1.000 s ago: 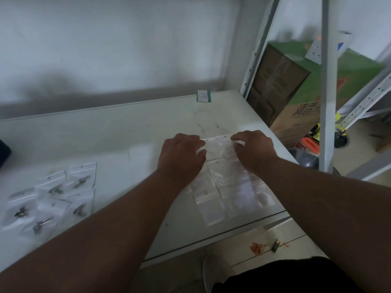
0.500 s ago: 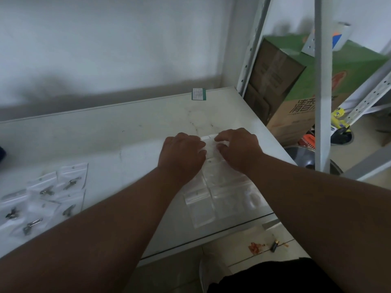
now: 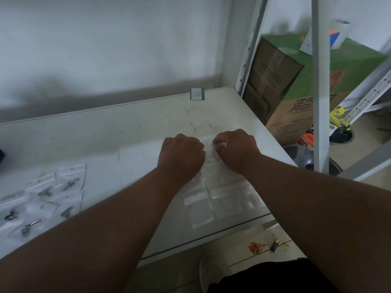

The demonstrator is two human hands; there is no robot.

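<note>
Partly hidden: sheet of empty clear bags point(image 3: 222, 193), upper rows under the left hand point(image 3: 182, 157), whose fingertips curl out of sight, and the right hand point(image 3: 237, 151); cut by the left edge: bagged metal parts point(image 3: 42, 197) and a dark object point(image 3: 1, 157); green-edged label point(image 3: 197, 94), print too small to read; carton point(image 3: 296, 85), part-screened by a shelf upright point(image 3: 319, 102).

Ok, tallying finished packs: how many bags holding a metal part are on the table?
5 filled bags on the table, at its left: far right, far left, leftmost, near right, nearest. More may lie beyond the picture's left edge.
</note>
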